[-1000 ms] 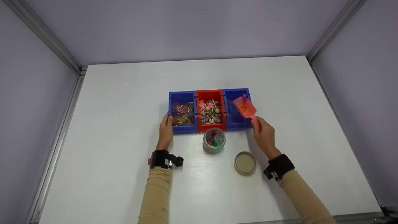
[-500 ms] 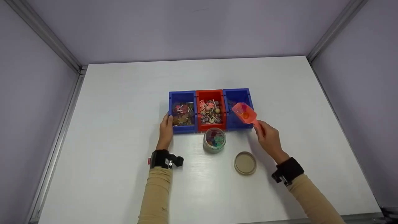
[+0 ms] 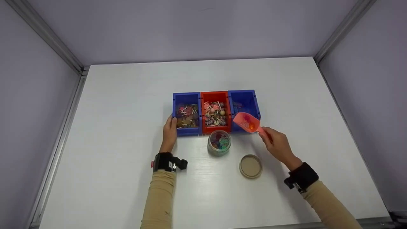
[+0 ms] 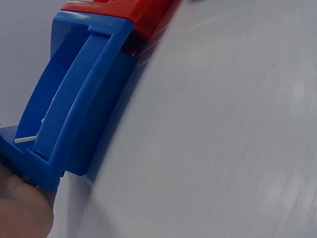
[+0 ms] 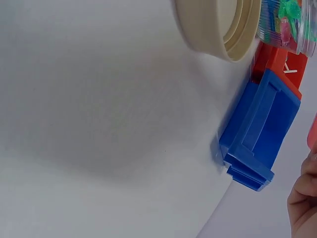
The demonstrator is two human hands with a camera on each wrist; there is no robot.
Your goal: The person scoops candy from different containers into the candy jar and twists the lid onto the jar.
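My left hand (image 3: 169, 133) grips the left blue bin (image 3: 187, 131) at its outer front corner, thumb at the rim; the left wrist view shows only part of that hand. In my right hand (image 3: 279, 144) is the handle of a small pink scoop (image 3: 241, 119), tilted over the front of the right blue bin (image 3: 243, 95). Orange and purple translucent pieces lie in the scoop. A few clear bluish pieces show in that bin. Between the two stands a red bin (image 3: 214, 129) with small lollipop-like pieces; the left bin holds several coloured stick pieces.
A clear jar (image 3: 218, 149) of colourful translucent pieces stands upright in front of the red bin. To its right a round beige lid (image 3: 251, 166) lies inner side up on the white table (image 3: 111, 143). Pale walls enclose the back and sides.
My right hand has drawn the scoop back toward me, from over the middle of the right blue bin to its front edge, pieces still in it. The left hand stays put.
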